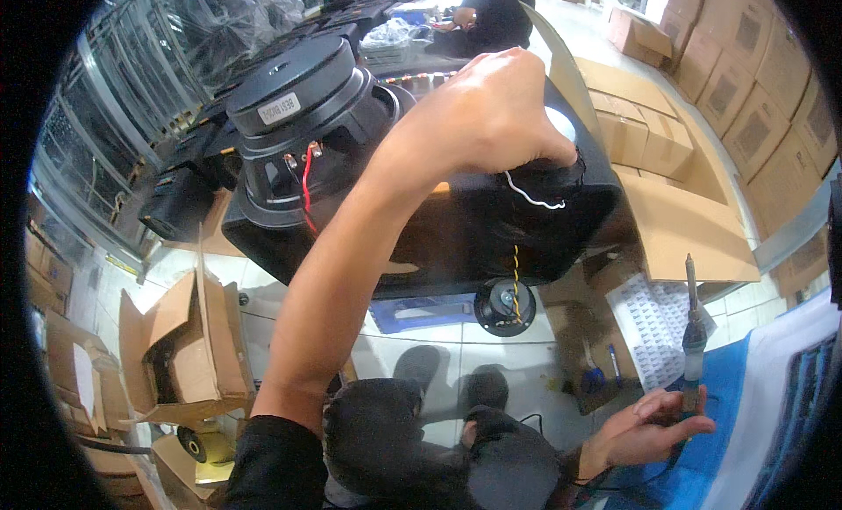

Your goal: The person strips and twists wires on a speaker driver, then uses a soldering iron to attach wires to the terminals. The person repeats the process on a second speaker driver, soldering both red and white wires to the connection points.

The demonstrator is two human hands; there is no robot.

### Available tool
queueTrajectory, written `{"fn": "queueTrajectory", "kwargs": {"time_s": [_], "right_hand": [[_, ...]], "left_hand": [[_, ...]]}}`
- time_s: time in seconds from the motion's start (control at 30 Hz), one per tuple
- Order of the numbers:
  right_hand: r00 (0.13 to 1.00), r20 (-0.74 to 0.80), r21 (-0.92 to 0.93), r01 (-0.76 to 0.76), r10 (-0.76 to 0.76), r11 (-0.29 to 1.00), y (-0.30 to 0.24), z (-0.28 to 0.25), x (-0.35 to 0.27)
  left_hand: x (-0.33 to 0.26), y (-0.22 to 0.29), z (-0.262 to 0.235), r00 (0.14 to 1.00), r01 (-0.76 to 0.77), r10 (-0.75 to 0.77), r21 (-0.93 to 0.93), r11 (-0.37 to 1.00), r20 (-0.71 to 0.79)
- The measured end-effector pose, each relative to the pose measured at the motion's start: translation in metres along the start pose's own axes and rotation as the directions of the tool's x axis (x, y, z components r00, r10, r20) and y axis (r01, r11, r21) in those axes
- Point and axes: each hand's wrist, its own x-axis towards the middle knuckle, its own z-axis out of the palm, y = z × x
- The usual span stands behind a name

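Where cartons (728, 80) crowd tiled floor (421, 352), cabinet (456, 238) rests

A speaker assembly workshop. Stacked cardboard boxes (737, 80), rows of black speaker drivers (189, 172) and a soldering iron (693, 339) surround a black speaker cabinet (465, 229). Opened cartons (189, 352) lie on the tiled floor (438, 335).

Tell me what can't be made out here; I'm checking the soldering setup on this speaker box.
Head view only:
- Left hand fingertips: curled into the black speaker cabinet opening, hidden.
- White wire: its ends vanish under the hand.
- Soldering iron in the right hand: tip too small to judge.
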Motion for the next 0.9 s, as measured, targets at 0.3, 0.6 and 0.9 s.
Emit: {"fn": "queueTrajectory", "kwargs": {"time_s": [0.3,0.6,0.9], "right_hand": [[0.979,0.087,-0.278,0.202,-0.185,0.939,-0.009,-0.002,-0.008],[0.987,0.125,-0.012,0.099,-0.097,0.995,-0.007,-0.002,-0.009],[0.748,0.663,0.263,-0.27,0.03,0.926,-0.011,0.02,0.031]], "left_hand": [[-0.008,0.002,0.003,0.989,-0.068,0.067,-0.002,0.998,-0.134],[-0.016,0.008,0.005,0.977,-0.072,0.069,-0.011,0.997,-0.2],[-0.025,-0.006,0.003,0.937,-0.238,0.234,0.013,0.971,-0.259]]}}
